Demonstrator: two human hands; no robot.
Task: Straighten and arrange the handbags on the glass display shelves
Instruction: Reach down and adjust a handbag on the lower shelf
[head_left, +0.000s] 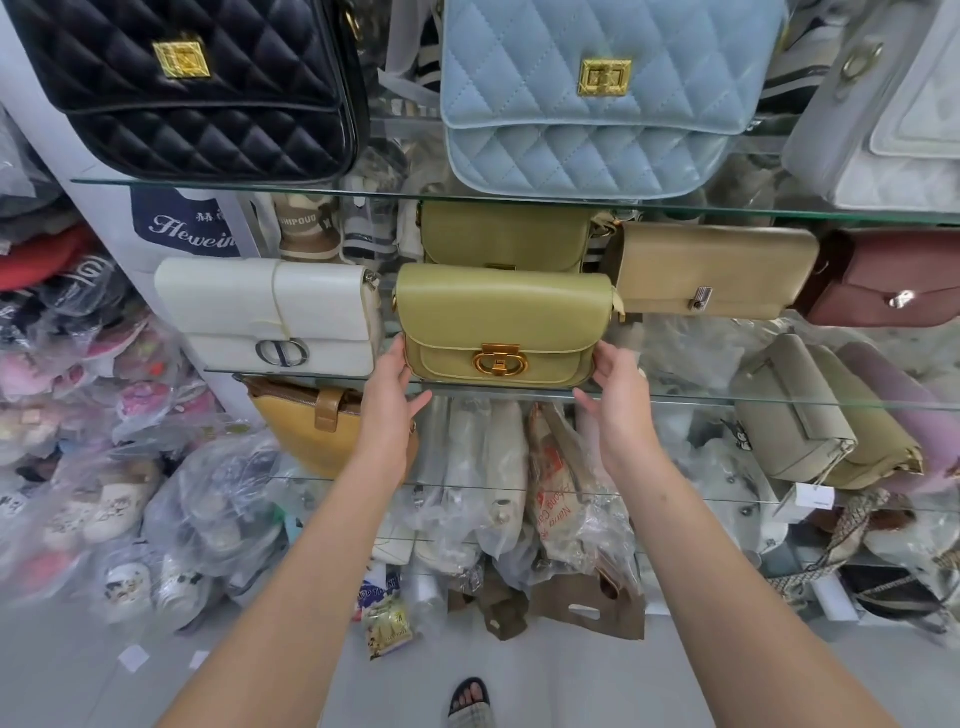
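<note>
An olive-green handbag (501, 317) with a gold clasp stands upright at the front of the middle glass shelf (727, 401). My left hand (390, 387) touches its lower left side with straight fingers, thumb under the shelf edge. My right hand (615, 387) lies against its lower right side the same way. A second olive bag (504, 234) stands right behind it. A white bag (270, 314) is to its left; a tan bag (714, 270) and a maroon bag (893, 278) are to its right.
The upper glass shelf (218, 183) carries a black quilted bag (192, 83), a light blue quilted bag (597, 93) and a grey bag (883, 114). Lower down are a mustard bag (306, 431) and khaki bags (821, 421). Plastic-wrapped goods (130, 493) pile on the floor at left.
</note>
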